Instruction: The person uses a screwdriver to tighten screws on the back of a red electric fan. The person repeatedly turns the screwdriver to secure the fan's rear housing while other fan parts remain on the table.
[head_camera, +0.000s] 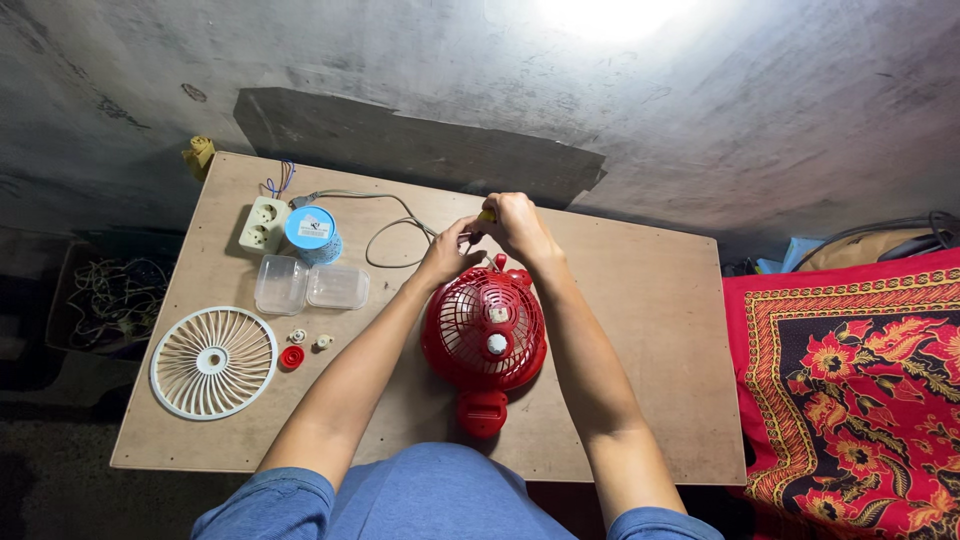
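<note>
A small red fan (485, 335) lies on its back on the wooden board (650, 330), its rear grille up and its red base toward me. My right hand (518, 225) is closed around a yellow-handled tool (486, 215) at the fan's far edge. My left hand (450, 250) pinches at the same spot, fingertips touching the tool's tip by the grille rim. What sits between the fingertips is too small to make out.
A white round fan grille (213, 362) lies at the left front. Beside it are a red cap (291, 357) and two small white parts (297, 336). Two clear plastic boxes (310, 285), a blue-lidded tub (312, 232), a white power strip (263, 224) with grey cable. Red patterned cloth (850, 390) at right.
</note>
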